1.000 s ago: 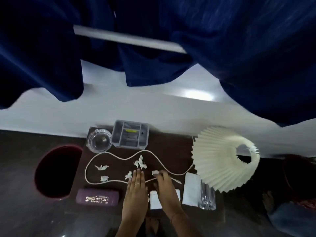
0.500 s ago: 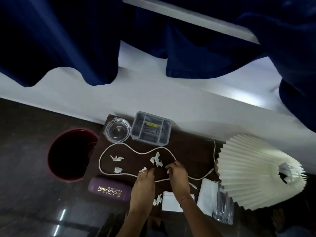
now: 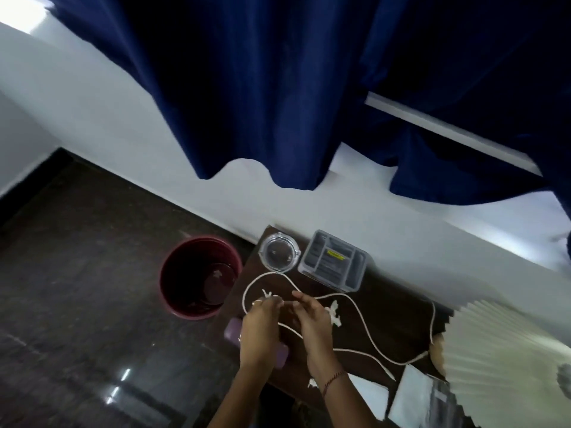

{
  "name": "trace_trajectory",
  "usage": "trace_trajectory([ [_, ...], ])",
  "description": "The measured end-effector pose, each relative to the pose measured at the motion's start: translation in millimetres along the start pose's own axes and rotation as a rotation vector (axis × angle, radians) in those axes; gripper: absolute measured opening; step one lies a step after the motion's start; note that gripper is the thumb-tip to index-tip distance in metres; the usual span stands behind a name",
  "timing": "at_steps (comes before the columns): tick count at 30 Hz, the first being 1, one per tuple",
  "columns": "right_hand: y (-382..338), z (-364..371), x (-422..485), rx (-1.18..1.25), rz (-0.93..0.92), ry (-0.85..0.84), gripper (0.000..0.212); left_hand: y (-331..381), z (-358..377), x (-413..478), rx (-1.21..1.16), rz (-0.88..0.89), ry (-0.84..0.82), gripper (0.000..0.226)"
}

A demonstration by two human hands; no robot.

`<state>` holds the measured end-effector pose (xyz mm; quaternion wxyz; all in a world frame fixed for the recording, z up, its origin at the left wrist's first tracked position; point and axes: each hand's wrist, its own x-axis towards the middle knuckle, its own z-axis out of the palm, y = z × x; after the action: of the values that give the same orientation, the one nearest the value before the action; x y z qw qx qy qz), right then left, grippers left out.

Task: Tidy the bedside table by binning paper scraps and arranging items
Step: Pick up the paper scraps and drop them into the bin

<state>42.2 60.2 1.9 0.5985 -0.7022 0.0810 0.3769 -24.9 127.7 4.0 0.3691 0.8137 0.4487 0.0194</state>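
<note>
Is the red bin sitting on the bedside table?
No: the red bin stands on the dark floor, left of the bedside table.

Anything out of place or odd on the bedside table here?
Yes. Torn paper scraps lie scattered on the table, and a white cord snakes loosely across it. One scrap sits at the near edge.

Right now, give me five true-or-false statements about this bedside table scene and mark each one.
1. The dark red round bin stands on the floor left of the dark wooden table. True.
2. The clear glass ashtray sits right of the grey divided organiser tray. False: it sits left.
3. A white cord snakes across the table. True.
4. The pleated cream lampshade is at the table's left end. False: right end.
5. Both hands are over the bin. False: left hand and right hand are over the table.
</note>
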Motion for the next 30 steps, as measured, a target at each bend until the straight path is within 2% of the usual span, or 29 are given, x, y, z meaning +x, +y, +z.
trace_trajectory([
  [5, 4.1, 32.4, -3.5, 0.023, 0.037, -0.055, 0.018, -59.1, -60.2, 36.9, -0.206, -0.267, 0.294, 0.024],
  [8, 9.2, 38.5, -3.2, -0.064, 0.049, -0.059, 0.021, -86.6, -86.9, 53.3, -0.337, -0.381, 0.298, 0.040],
  [12, 16.4, 39.4, -2.7, -0.186, 0.036, -0.037, 0.021, -107.8, -104.4, 61.8, -0.275, -0.479, 0.240, 0.063],
  [17, 21.6, 28.9, 3.6, -0.337, -0.040, 0.029, 0.022, -112.9, -100.9, 58.2, -0.232, -0.456, 0.153, 0.056],
  [22, 21.2, -6.4, 8.5, -0.741, -0.327, 0.229, 0.022, -108.8, -81.5, 53.6, -0.215, -0.414, 0.090, 0.041],
  [24, 21.9, -25.1, 10.7, -0.859, -0.377, 0.297, 0.023, -106.4, -71.9, 51.1, -0.190, -0.401, 0.056, 0.035],
  [26, 27.0, -43.7, 14.8, -0.963, -0.359, 0.291, 0.024, -102.3, -62.3, 48.3, -0.163, -0.387, 0.038, 0.032],
  [30, 40.8, -66.2, 23.0, -1.196, -0.205, 0.121, 0.029, -95.3, -45.2, 44.9, -0.117, -0.370, 0.024, 0.026],
])
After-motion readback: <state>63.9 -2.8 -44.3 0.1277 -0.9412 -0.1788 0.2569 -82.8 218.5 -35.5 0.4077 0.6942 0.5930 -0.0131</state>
